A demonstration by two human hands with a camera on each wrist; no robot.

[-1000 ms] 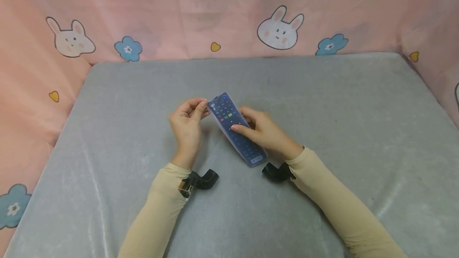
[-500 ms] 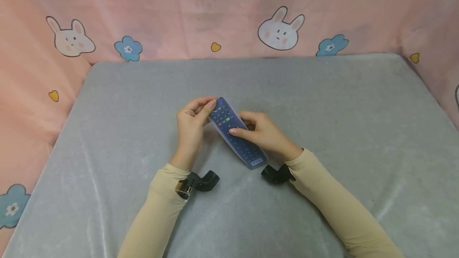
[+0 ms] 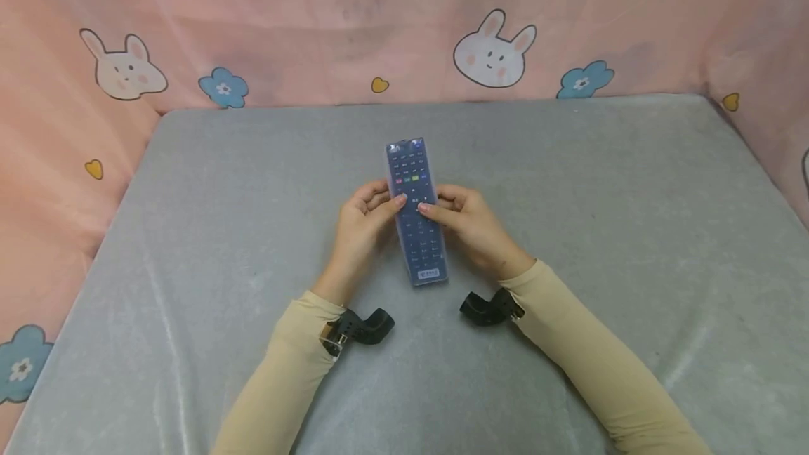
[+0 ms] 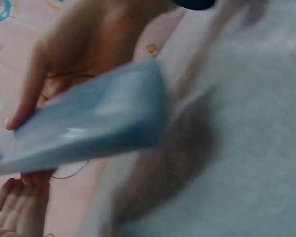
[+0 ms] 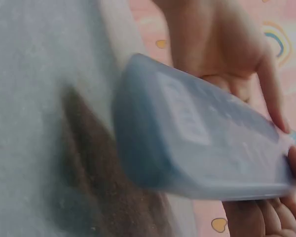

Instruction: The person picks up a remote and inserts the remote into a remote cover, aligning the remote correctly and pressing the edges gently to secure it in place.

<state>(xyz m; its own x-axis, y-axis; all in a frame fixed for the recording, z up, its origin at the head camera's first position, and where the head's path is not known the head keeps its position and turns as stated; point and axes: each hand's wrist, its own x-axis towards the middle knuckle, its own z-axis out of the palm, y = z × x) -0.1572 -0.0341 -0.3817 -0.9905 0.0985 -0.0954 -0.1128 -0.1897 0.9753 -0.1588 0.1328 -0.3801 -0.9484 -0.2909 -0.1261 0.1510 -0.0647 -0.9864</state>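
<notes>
A long dark blue remote control in a clear sleeve is held between both hands, its button side up and its far end pointing away from the person. My left hand grips its left edge, thumb on the buttons and fingers behind. From the right side, my right hand grips it in the same way, the two thumbs close together near the middle. In the left wrist view the remote is blurred and stands above the cloth, over its shadow. The right wrist view shows the remote's near end with a pale label.
A grey cloth covers the table. Behind it hangs a pink curtain with rabbits, flowers and hearts, which also borders the sides. Each wrist carries a black camera mount, the left mount and the right mount.
The remote has turned from a slant to nearly straight, its far end swinging away from the person. My left hand has slid from its top corner to the middle of its left edge.
</notes>
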